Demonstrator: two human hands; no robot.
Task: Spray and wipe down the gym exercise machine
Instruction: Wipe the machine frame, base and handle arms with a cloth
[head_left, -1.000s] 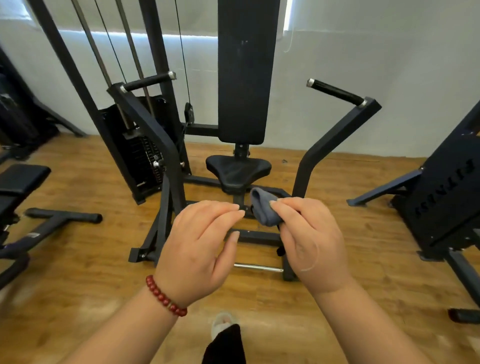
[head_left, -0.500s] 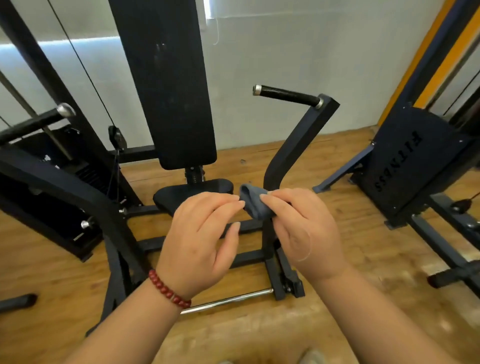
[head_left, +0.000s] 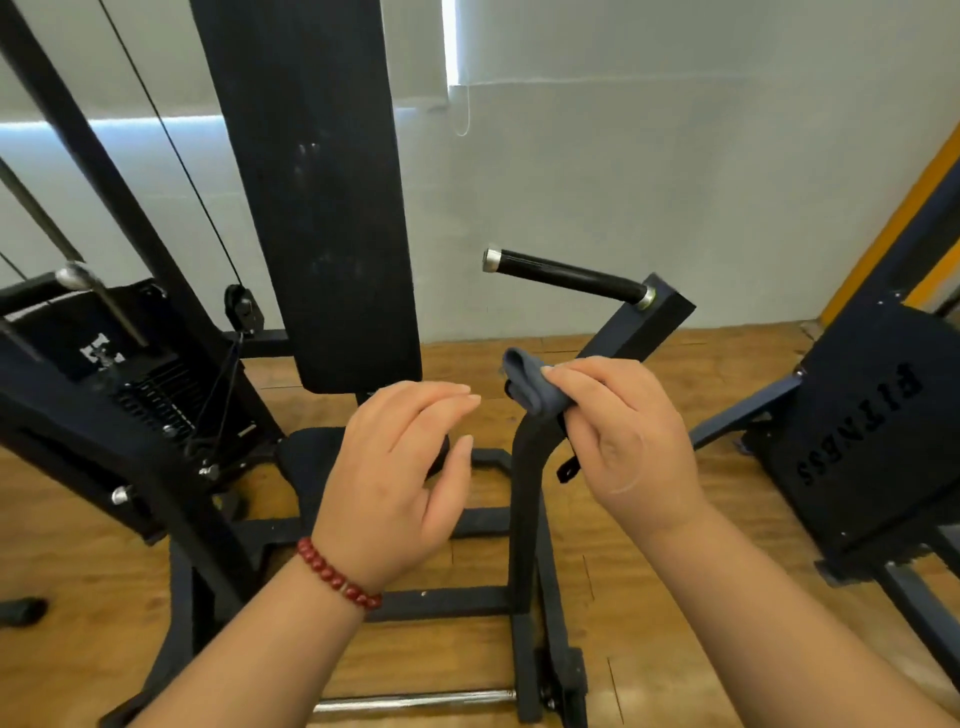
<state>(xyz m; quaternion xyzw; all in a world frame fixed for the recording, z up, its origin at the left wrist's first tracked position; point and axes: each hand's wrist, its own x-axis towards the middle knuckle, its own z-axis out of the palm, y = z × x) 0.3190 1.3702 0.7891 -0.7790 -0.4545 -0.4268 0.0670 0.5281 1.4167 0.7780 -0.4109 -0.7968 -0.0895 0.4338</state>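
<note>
Closer than half a second ago, the exercise machine (head_left: 527, 519) fills more of the view, and the left hand (head_left: 400, 467) has drawn slightly away from the cloth (head_left: 530, 384) it was nearly touching. Nearest, left of the lever post (head_left: 525, 483), that left hand, a bead bracelet (head_left: 337, 574) at its wrist, hangs with fingers loosely curved and holds nothing. It is probably free after helping bunch the cloth.

Right of the post, the right hand (head_left: 623, 447) pinches the folded grey cloth between thumb and fingers. The wad pokes up in front of the post's upper bend; whether it touches the metal I cannot tell. Folded small, it likely makes a firm pad for rubbing narrow tube. No spray bottle shows.

Above the post the handle grip (head_left: 566, 275) juts leftward, seemingly the next surface. Left of the post sit the seat (head_left: 306, 457) and tall back pad (head_left: 311, 208), and farther left the weight stack (head_left: 156, 395). Right of it stands a second machine (head_left: 857, 431) lettered FITNESS.
</note>
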